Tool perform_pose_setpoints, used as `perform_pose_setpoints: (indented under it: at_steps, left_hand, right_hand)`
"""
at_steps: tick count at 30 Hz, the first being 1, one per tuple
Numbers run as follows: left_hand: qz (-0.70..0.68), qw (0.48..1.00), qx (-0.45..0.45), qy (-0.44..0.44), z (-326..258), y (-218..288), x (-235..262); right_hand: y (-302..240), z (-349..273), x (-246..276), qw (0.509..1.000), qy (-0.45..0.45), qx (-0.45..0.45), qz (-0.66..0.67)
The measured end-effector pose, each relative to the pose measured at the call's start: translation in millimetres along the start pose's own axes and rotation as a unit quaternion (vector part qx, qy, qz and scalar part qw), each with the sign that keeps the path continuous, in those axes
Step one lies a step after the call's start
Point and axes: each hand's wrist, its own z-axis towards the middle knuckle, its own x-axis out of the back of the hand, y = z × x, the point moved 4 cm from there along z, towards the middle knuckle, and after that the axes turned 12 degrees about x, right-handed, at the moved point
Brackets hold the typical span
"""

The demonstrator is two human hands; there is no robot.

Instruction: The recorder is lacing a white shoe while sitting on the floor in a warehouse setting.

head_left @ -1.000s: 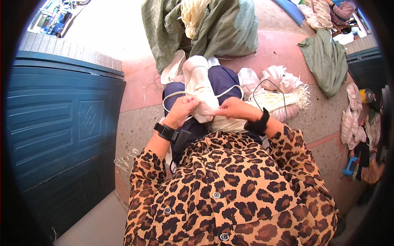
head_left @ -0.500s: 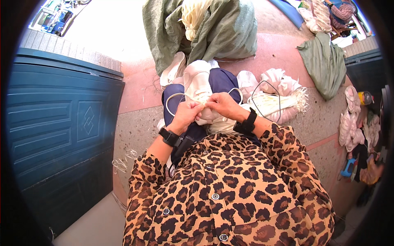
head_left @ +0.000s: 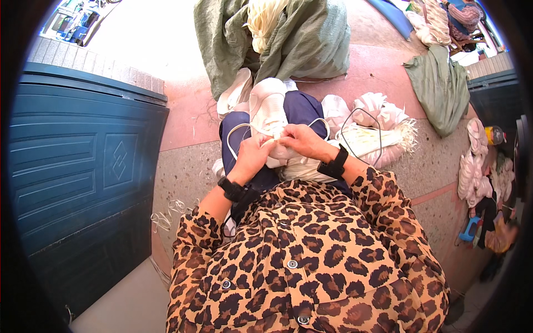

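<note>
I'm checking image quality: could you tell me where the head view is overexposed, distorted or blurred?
Head view: sunlit ground at upper left is blown out white; the blue door bows with fisheye bending; black vignette rings the rim; both hands, left hand and right hand, and the cream cloth bundle look sharp.

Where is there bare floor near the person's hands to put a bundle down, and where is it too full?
Bare floor lies between the blue door and the person's lap. Another free patch lies between the green sack and the green cloth. It is crowded around the left hand and right hand, both gripping white cloth, and by the white bundles.
</note>
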Motion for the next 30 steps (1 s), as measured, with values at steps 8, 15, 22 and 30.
perform_pose_setpoints:
  at_steps: [8,15,22,30]
  left_hand:
    - [0.074,0.978,-0.183,0.073,0,5,1]
    - [0.135,0.980,-0.137,0.055,-13,20,9]
    - [0.339,0.890,-0.274,0.132,-15,48,-7]
    - [0.294,0.863,-0.353,0.211,-51,25,14]
  right_hand:
    - [-3,2,3,0.996,-0.046,-0.006,0.073]
    - [-12,-14,44,0.998,0.047,0.031,0.033]
    - [-83,6,66,0.979,0.039,0.045,0.197]
    - [-30,-5,41,0.994,0.003,-0.014,-0.108]
